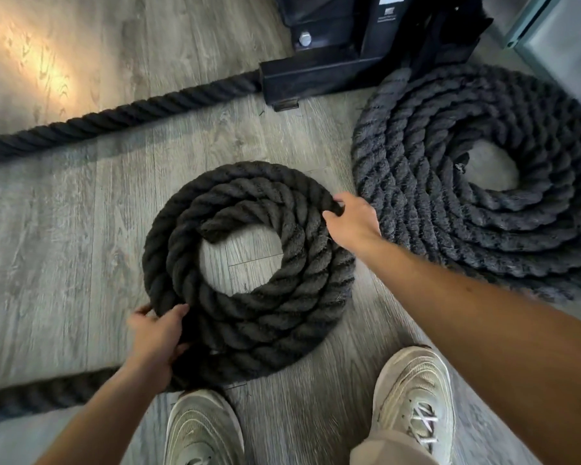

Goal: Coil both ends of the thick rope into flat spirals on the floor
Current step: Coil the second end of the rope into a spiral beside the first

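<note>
Now we have both hands on the near coil (249, 273), a flat spiral of thick dark rope on the grey plank floor (64, 229), about three turns wound round an open middle where the boards show. Our left hand (158, 340) is at the coil's near-left edge, fingers curled round the outermost turn, thumb on top; the rope runs out from under this hand and off to the left as a loose tail (37, 397). Our right hand (349, 219) is at the far-right edge of the coil, fingers hooked over the outer turn and gripping it. The inner rope end lies at the upper left of the hole. A second coil (483, 182), greyer and wider with more turns, lies flat to the right, just beside the first one; whether the two touch we cannot tell, as the right hand covers the gap. Its rope leads up toward a black anchor (342, 58) at the top. Another straight run (114, 119) goes from the anchor off to the left. Two pale shoes (413, 391) stand at the bottom edge, just short of the near coil.
</note>
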A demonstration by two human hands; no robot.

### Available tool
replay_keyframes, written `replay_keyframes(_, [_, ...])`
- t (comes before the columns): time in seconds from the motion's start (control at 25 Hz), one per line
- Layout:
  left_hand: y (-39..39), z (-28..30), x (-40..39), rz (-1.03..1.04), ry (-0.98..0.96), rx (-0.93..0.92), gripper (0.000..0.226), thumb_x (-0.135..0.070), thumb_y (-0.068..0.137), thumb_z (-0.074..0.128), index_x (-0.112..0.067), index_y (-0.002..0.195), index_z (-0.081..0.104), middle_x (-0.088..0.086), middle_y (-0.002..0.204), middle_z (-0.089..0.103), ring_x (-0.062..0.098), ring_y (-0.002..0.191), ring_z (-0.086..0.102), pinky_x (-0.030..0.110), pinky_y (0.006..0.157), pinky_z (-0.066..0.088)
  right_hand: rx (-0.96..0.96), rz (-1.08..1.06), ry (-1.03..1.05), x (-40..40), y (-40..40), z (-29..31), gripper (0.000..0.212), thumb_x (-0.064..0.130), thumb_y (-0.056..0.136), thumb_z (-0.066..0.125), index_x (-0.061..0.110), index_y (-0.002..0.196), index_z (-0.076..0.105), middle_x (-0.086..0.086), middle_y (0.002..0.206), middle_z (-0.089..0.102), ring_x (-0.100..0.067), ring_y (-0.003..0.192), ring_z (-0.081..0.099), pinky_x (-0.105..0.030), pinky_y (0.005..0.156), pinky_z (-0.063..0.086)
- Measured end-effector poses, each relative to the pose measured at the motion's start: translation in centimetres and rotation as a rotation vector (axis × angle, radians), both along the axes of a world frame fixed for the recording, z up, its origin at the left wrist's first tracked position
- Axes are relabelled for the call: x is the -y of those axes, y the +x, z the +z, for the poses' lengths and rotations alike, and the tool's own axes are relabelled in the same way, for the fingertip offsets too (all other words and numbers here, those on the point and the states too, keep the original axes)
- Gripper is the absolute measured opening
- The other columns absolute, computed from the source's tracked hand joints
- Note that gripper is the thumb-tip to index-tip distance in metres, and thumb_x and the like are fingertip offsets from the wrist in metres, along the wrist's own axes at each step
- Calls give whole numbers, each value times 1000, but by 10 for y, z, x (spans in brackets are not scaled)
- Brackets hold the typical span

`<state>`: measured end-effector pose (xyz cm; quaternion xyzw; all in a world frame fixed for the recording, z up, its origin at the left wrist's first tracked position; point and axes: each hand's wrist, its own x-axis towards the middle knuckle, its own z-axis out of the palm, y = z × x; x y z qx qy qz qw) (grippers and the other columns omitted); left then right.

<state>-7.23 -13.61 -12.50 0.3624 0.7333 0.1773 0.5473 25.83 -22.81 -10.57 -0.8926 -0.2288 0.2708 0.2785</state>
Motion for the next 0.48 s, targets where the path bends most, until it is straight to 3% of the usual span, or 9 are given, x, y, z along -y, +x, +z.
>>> replay_keyframes(0.08, [-1, -2, -28, -43, 32, -120, 61, -30, 86, 74, -19, 134, 37, 16, 123, 60, 34, 105, 64, 50, 78, 59, -34, -81, 9, 22, -24, -6, 54, 39, 98, 57, 29, 149, 42, -5, 146, 47, -17, 95, 56, -20, 60, 43])
replay_keyframes(0.16, [2, 0, -63, -120, 112, -169, 66, -35, 86, 74, -22, 141, 39, 18, 134, 56, 35, 114, 60, 53, 95, 54, -86, -169, 7, 62, -62, -10, 62, 51, 97, 53, 34, 153, 31, -1, 144, 46, -10, 87, 51, -15, 57, 34])
replay_keyframes(0.32, [24, 7, -115, -378, 212, -146, 56, -35, 92, 70, -23, 142, 49, 8, 129, 64, 25, 106, 64, 41, 91, 53, -176, -122, -10, 123, -139, -15, 75, 65, 93, 50, 27, 154, 29, 4, 132, 61, -18, 102, 65, -26, 79, 51])
replay_keyframes(0.4, [30, 3, -124, -488, 270, -252, 52, -37, 93, 68, -22, 141, 51, 8, 128, 64, 27, 109, 63, 43, 96, 52, -272, -154, -41, 122, -150, -21, 76, 59, 95, 51, 23, 156, 24, -6, 138, 60, -29, 119, 61, -35, 96, 47])
replay_keyframes(0.48, [29, -4, -122, -520, 340, -344, 47, -35, 96, 64, -20, 138, 51, 8, 122, 63, 26, 103, 60, 39, 89, 50, -351, -202, -60, 111, -141, -22, 75, 51, 98, 52, 24, 159, 19, -8, 148, 51, -33, 132, 51, -38, 104, 41])
